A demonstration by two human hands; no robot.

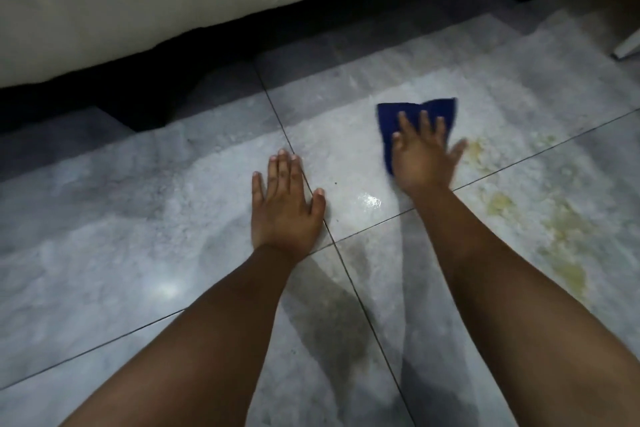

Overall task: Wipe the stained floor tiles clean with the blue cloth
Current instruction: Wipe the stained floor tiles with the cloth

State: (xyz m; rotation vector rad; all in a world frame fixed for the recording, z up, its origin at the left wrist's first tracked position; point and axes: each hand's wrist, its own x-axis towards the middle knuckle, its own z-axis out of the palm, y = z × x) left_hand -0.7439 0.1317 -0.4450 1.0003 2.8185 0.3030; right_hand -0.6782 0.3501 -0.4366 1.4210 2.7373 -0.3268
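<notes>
I observe the grey, marble-patterned glossy floor tiles (138, 218), divided by dark grout lines that cross just below the left hand. The left hand (285, 204) lies palm down on the tiles across one grout line, its fingers (282, 170) extended and close together, the thumb apart, holding nothing. The right hand (424, 158) presses flat on the folded dark blue cloth (415, 114), fingers spread wide over it rather than closed around it; the hand appears slightly blurred. The cloth lies on the tile further from me than the right wrist, its far edge clear of the fingertips. Just right of the right hand I note yellowish stain patches (478, 152), and a further run of the same yellowish marks (561, 243) extends toward me along the right forearm's outer side. A wet glint (370, 201) shows on the tile between the two hands. A cream-coloured upholstered furniture edge (173, 0) spans the top of the view, with a dark shadowed gap (138, 100) beneath it. A white object (628, 45) sits at the right border; I cannot tell what it is.
</notes>
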